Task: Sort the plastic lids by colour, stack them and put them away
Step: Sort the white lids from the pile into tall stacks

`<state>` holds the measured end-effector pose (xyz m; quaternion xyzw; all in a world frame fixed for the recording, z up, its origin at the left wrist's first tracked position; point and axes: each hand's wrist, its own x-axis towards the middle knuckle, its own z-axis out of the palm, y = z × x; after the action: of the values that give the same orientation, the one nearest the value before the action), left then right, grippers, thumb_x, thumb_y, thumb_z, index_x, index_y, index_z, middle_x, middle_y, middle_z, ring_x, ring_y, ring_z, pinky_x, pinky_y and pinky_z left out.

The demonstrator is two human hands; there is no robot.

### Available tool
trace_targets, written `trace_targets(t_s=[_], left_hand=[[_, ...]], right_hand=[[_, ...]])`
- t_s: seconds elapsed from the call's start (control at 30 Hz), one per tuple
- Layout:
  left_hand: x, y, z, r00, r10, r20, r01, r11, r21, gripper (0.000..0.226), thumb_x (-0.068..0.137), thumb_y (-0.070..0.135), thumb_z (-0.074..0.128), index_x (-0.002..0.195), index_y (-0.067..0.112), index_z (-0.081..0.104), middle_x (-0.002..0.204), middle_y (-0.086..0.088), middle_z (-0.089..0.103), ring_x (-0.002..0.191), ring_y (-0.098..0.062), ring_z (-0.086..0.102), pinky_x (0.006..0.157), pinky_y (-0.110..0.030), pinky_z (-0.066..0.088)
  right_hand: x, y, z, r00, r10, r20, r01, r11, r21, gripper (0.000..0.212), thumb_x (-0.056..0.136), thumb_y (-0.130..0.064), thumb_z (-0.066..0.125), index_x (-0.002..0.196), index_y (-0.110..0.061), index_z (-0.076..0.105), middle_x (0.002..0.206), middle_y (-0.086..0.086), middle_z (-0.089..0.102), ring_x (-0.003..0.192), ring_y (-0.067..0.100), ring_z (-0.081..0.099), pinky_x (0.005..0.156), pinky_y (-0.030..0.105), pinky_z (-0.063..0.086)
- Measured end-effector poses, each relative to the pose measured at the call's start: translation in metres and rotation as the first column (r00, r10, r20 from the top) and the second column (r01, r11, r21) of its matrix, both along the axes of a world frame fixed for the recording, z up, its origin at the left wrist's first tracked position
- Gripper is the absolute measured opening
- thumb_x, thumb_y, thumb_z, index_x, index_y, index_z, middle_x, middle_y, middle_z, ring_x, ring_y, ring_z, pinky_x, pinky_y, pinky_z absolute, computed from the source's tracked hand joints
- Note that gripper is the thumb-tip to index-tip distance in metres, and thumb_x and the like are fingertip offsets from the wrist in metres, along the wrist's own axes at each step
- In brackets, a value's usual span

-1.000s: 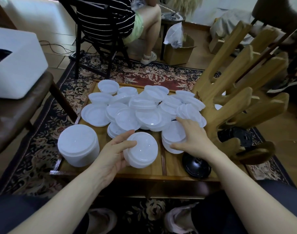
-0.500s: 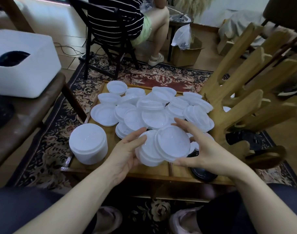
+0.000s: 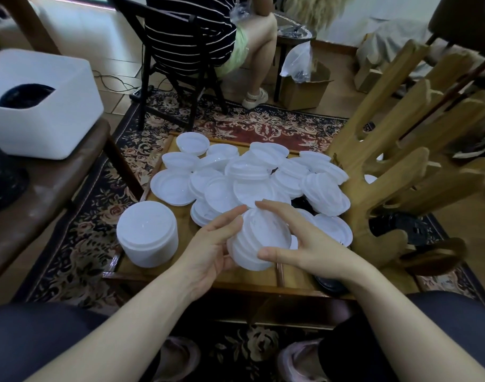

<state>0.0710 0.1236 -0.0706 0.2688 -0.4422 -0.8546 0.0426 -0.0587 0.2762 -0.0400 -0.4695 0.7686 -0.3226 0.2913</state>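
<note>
Both hands hold a short stack of white lids (image 3: 259, 239) tilted above the front of the low wooden table (image 3: 252, 282). My left hand (image 3: 212, 244) cups its left side, and my right hand (image 3: 304, 241) grips its right side with the thumb across the front. Behind it lie several loose white lids (image 3: 246, 177) spread over the table. A taller finished stack of white lids (image 3: 147, 232) stands at the table's front left corner. Black lids (image 3: 409, 227) show at the right, partly hidden by the wooden rack.
A wooden rack (image 3: 395, 161) with slanted arms stands at the table's right. On the left, a brown bench carries a white box (image 3: 40, 106). A person sits on a black chair (image 3: 175, 51) beyond the patterned rug. A cardboard box (image 3: 304, 89) stands further back.
My right hand picked a white lid off the table, carried it left and set it on the stack in my left hand. Both hands now clasp the stack.
</note>
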Motion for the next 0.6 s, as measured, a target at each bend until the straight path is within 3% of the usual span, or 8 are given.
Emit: trace_targets(t_s=[0.1, 0.2, 0.37, 0.47, 0.6], left_hand=[[0.0005, 0.0003, 0.0017, 1.0, 0.003, 0.005, -0.003, 1.0, 0.011, 0.03, 0.101, 0.029, 0.054, 0.128, 0.026, 0.066, 0.119, -0.003, 0.073, 0.104, -0.022, 0.07, 0.074, -0.035, 0.06], [0.0012, 0.0013, 0.0024, 1.0, -0.014, 0.006, 0.014, 1.0, -0.006, 0.03, 0.101, 0.031, 0.053, 0.126, 0.027, 0.067, 0.118, -0.003, 0.073, 0.105, -0.023, 0.07, 0.081, -0.039, 0.059], [0.0024, 0.0019, 0.0019, 0.997, -0.063, -0.034, 0.062, 0.997, -0.035, 0.044, 0.084, 0.032, 0.068, 0.127, 0.026, 0.066, 0.12, -0.004, 0.073, 0.11, -0.024, 0.069, 0.09, -0.043, 0.056], [0.0015, 0.0003, -0.0002, 0.998, -0.048, -0.042, 0.045, 0.997, -0.056, 0.051, 0.079, 0.026, 0.072, 0.129, 0.027, 0.066, 0.122, -0.004, 0.072, 0.111, -0.025, 0.069, 0.091, -0.047, 0.056], [-0.001, 0.0002, -0.0001, 0.999, 0.02, -0.042, -0.021, 1.0, -0.022, 0.055, 0.072, 0.024, 0.074, 0.126, 0.03, 0.067, 0.12, -0.001, 0.073, 0.109, -0.023, 0.069, 0.076, -0.036, 0.059]], right_hand=[[0.0007, -0.0028, 0.0002, 1.0, -0.001, -0.023, 0.001, 1.0, -0.002, 0.074, 0.081, -0.044, 0.076, 0.141, -0.048, 0.034, 0.145, -0.026, 0.037, 0.137, -0.005, 0.031, 0.113, 0.03, 0.033], [0.0009, -0.0023, 0.0004, 0.998, 0.047, -0.034, -0.047, 0.999, -0.013, 0.075, 0.077, -0.037, 0.079, 0.14, -0.043, 0.038, 0.145, -0.022, 0.039, 0.139, 0.001, 0.032, 0.113, 0.031, 0.032], [0.0051, -0.0063, -0.0014, 0.998, 0.011, -0.067, -0.013, 0.999, -0.033, 0.075, 0.071, -0.054, 0.074, 0.138, -0.048, 0.04, 0.14, -0.024, 0.042, 0.136, 0.003, 0.035, 0.111, 0.035, 0.036], [0.0071, -0.007, -0.0036, 0.994, 0.001, -0.105, -0.003, 1.0, -0.015, 0.08, 0.072, -0.057, 0.074, 0.14, -0.051, 0.033, 0.141, -0.027, 0.037, 0.135, -0.003, 0.033, 0.109, 0.029, 0.035], [0.006, -0.0041, -0.0058, 0.997, -0.051, -0.057, 0.055, 0.996, 0.067, 0.101, 0.068, -0.058, 0.08, 0.148, -0.048, 0.018, 0.146, -0.028, 0.029, 0.133, -0.01, 0.028, 0.105, 0.021, 0.034]])
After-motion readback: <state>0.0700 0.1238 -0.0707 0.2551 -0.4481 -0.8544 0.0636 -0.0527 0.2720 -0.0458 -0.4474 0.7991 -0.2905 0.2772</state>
